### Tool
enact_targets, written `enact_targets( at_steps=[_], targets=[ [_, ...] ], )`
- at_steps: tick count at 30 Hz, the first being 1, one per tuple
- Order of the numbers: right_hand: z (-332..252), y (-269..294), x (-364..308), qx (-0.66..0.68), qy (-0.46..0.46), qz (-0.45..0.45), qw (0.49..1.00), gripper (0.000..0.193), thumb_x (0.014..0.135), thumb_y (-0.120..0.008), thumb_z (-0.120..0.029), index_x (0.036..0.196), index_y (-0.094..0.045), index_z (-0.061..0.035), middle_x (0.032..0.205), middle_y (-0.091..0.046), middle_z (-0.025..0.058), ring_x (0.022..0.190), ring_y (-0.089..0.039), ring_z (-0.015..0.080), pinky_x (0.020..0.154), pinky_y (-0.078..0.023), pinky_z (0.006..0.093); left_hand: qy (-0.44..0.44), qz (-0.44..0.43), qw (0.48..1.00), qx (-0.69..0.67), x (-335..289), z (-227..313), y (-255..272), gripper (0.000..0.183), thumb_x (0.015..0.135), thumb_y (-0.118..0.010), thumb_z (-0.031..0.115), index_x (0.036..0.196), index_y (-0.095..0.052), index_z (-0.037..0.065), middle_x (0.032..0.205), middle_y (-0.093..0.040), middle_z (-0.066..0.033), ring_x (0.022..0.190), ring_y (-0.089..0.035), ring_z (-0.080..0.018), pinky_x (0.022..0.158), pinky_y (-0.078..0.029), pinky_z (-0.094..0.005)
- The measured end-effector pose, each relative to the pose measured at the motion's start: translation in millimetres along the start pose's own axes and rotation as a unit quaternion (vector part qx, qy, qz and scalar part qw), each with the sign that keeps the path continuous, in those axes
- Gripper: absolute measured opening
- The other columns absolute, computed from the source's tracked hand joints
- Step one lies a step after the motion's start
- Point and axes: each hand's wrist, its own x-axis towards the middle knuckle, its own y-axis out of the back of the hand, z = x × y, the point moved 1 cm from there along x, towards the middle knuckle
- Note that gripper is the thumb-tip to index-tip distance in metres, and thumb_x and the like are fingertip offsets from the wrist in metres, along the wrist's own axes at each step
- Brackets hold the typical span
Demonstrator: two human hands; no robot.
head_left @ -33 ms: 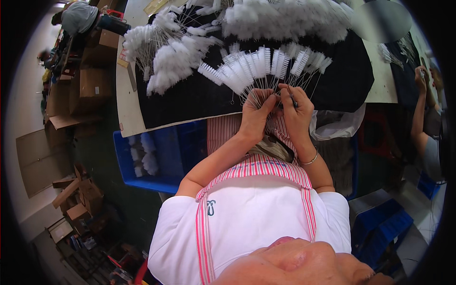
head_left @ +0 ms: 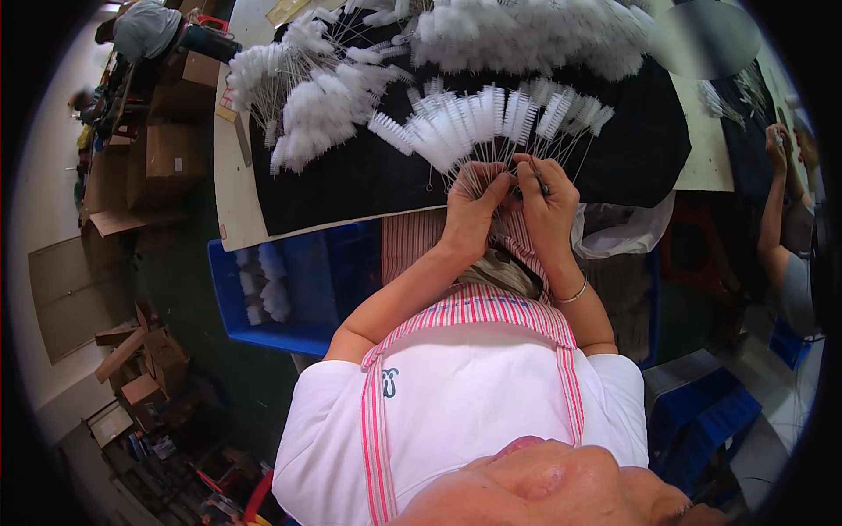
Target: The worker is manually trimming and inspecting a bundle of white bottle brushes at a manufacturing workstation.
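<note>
Closely pinching white brushes (head_left: 474, 118) by the wire stems (head_left: 491, 154) in the left hand (head_left: 474, 206), apparently to keep them fanned apart over the black cloth (head_left: 324, 197); gripping a small dark tool (head_left: 543, 186) in the right hand (head_left: 554, 203) alongside, likely to keep it handy.

Over my remote feed, the fanned white cylindrical brushes (head_left: 478, 121) show me rough, plastic-looking bristles on thin metal wire stems, the black cloth sheet (head_left: 329, 195) looks matt, the pale flat desk (head_left: 235, 200) smooth, the blue rectangular plastic bin (head_left: 309, 270) smooth too, and the whitish plastic bag (head_left: 627, 232) glossy and crinkled.
</note>
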Motion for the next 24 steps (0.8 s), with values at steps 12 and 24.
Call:
enact_targets(
  at_steps=[12, 24],
  targets=[
    [1, 0, 10, 0.351, -0.236, -0.016, 0.906, 0.010, 0.086, -0.060, -0.008, 0.088, -0.062, 0.0016, 0.068, -0.059, 0.0047, 0.046, -0.053, 0.0097, 0.036, -0.045, 0.0239, 0.060, -0.079, 0.995, -0.001, 4, 20, -5, 0.014, 0.089, -0.058, 0.015, 0.097, -0.055, 0.004, 0.080, -0.062, -0.0057, 0.061, -0.058, -0.0113, 0.050, -0.044, -0.0225],
    [-6, -7, 7, 0.367, -0.219, 0.001, 0.904, 0.009, 0.087, -0.060, -0.010, 0.087, -0.059, -0.0007, 0.071, -0.060, 0.0041, 0.045, -0.048, 0.0067, 0.036, -0.042, 0.0219, -0.039, -0.090, 0.995, -0.008, 6, 14, -6, 0.014, 0.089, -0.058, 0.011, 0.099, -0.054, 0.003, 0.084, -0.063, -0.0047, 0.069, -0.060, -0.0113, 0.054, -0.049, -0.0230]
  ],
)
